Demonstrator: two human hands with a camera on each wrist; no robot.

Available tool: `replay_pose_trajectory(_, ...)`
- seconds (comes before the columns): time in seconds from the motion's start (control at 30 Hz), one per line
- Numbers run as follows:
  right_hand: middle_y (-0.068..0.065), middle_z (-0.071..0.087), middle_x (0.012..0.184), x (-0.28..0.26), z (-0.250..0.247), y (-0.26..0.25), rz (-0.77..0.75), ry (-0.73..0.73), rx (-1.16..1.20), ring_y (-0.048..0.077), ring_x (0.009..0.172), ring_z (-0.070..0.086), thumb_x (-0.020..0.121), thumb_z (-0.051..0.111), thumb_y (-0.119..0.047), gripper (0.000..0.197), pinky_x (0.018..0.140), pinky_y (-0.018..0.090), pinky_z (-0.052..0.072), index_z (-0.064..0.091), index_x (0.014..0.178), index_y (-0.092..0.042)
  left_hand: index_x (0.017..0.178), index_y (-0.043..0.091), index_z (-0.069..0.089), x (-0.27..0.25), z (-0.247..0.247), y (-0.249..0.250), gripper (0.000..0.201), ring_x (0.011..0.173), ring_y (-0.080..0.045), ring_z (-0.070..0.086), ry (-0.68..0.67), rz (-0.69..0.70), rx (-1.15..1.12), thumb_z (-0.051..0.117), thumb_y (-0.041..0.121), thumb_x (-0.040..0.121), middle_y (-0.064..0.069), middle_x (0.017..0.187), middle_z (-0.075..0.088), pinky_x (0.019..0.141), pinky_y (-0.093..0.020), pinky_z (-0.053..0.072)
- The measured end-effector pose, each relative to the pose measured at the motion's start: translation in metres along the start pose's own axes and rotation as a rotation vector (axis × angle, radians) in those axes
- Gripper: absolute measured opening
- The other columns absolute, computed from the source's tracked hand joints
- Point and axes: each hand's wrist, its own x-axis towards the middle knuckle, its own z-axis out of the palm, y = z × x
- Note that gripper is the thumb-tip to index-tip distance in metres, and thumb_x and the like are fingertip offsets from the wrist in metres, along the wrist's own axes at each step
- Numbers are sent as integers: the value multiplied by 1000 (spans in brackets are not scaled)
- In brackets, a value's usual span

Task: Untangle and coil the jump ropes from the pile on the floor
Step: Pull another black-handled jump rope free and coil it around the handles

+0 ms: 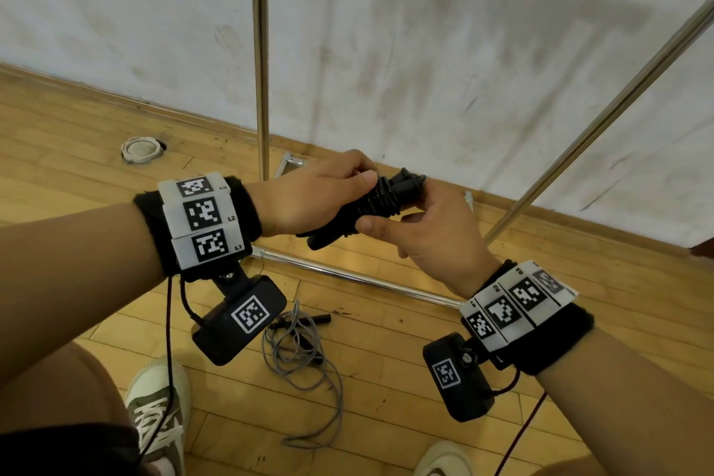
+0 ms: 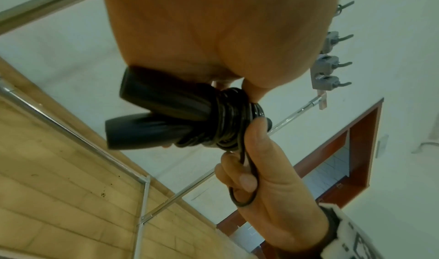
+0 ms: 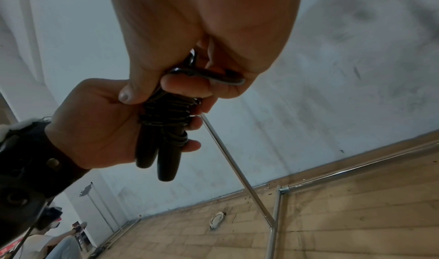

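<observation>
At the bottom of the head view, a shoe point(image 1: 160, 410) stands on the wooden floor point(image 1: 386, 417) beside a loose grey jump rope point(image 1: 305, 359), which sprawls low in the centre. Above it, mid-frame, both hands meet around a black jump rope point(image 1: 371, 205), its cord wound tightly around the two handles. The left hand point(image 1: 309, 197) has its grip curled around the handles, while the right hand point(image 1: 432, 232) pinches the cord's end loop against the bundle. Behind stand a metal rack frame point(image 1: 259, 50) and a scuffed white wall point(image 1: 425, 31).
</observation>
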Motion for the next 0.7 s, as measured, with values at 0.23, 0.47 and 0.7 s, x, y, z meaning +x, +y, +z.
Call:
replay_pose_trajectory(0.23, -7, 71, 76, 2, 7, -3, -40, -10, -119, 7, 54, 64, 66, 84, -40, 29, 50, 23, 48, 68, 88, -32, 115, 25, 57, -5, 7, 6, 32, 73, -15, 66, -21, 141, 311, 52, 49, 94, -4, 92, 69, 62, -29, 57)
replay_pose_trajectory(0.47, 5, 71, 106, 2, -17, -6, 8, -303, 47, 21, 100, 69, 82, 74, 2, 43, 89, 33, 55, 65, 117, -21, 123, 6, 48, -6, -8, 2, 51, 94, -40, 69, 1, -23, -178, 61, 42, 89, -21, 105, 68, 84, -50, 57)
replay_pose_trajectory(0.7, 5, 75, 76, -5, -28, -16, 46, -273, -34, 20, 70, 74, 69, 85, -8, 32, 55, 27, 57, 69, 94, -18, 108, 11, 55, -10, 3, 3, 29, 85, -27, 67, -139, -7, -279, 53, 34, 91, -10, 95, 64, 77, -38, 56)
